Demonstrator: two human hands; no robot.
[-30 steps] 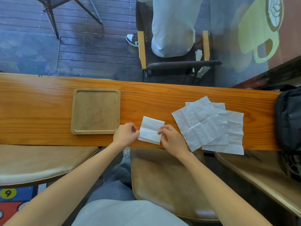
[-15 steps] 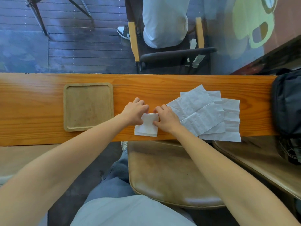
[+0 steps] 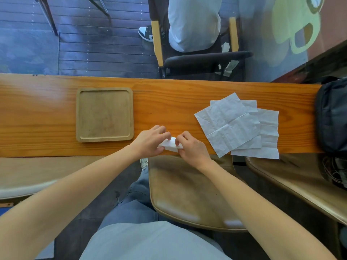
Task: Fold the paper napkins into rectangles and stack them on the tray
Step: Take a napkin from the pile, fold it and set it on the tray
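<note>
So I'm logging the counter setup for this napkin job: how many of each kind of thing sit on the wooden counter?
Wooden tray: 1
Folded napkin, held by left hand and right hand: 1
Unfolded napkins: at least 3, overlapping
Black bag: 1
Total: at least 6

The wooden counter [image 3: 169, 102] bears a tray [image 3: 104, 138], loose napkins [image 3: 234, 124], a bag [image 3: 332, 117].

A long orange wooden tabletop [image 3: 178, 91] ran left to right. Beyond its far edge lay a dark plank floor [image 3: 93, 45], where a seated person in pale clothes occupied a wood-framed chair [image 3: 197, 57]. Tan padded stools [image 3: 187, 194] stood along the near side. A black bag [image 3: 332, 117] sat at the right end. Daylight gleamed on the wood.
</note>
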